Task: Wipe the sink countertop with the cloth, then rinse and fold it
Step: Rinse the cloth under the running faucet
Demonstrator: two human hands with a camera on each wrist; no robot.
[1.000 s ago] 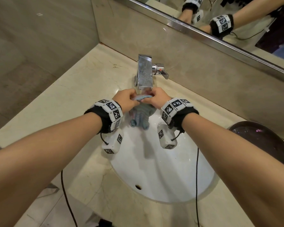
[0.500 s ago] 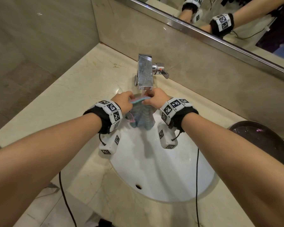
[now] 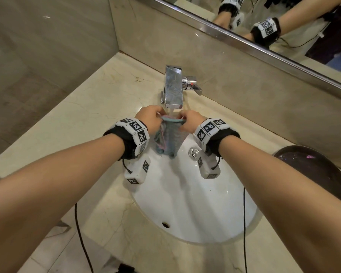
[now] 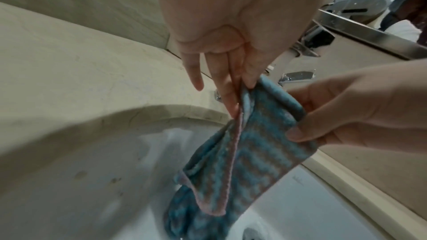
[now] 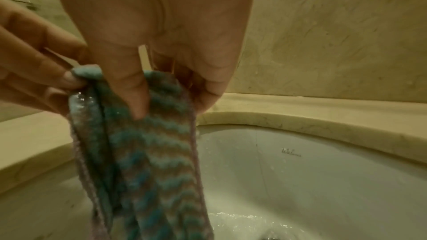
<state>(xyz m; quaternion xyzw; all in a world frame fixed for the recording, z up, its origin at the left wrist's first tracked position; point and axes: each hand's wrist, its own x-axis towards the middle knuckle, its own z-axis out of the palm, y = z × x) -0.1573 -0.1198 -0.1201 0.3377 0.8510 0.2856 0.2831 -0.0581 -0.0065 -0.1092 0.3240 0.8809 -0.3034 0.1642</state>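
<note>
A wet blue striped cloth [image 3: 168,137] with a pink hem hangs into the white sink basin [image 3: 195,209], right under the chrome faucet [image 3: 173,89], from which a thin stream of water falls. My left hand [image 3: 151,118] pinches its top left edge and my right hand [image 3: 190,120] pinches its top right edge. In the left wrist view the cloth [image 4: 249,152] hangs from my left hand [image 4: 231,87]. In the right wrist view my right hand [image 5: 171,96] clamps the soaked cloth [image 5: 150,152] between thumb and fingers.
The beige marble countertop [image 3: 83,119] surrounds the basin. The faucet handle [image 3: 194,86] sticks out to the right. A drain plug [image 3: 193,152] sits in the basin. A dark round bowl [image 3: 319,174] stands at the right. A mirror [image 3: 283,26] runs above the backsplash.
The cloth was bunched between my hands; both hands have moved slightly apart and up toward the spout, and the cloth now hangs stretched out longer.
</note>
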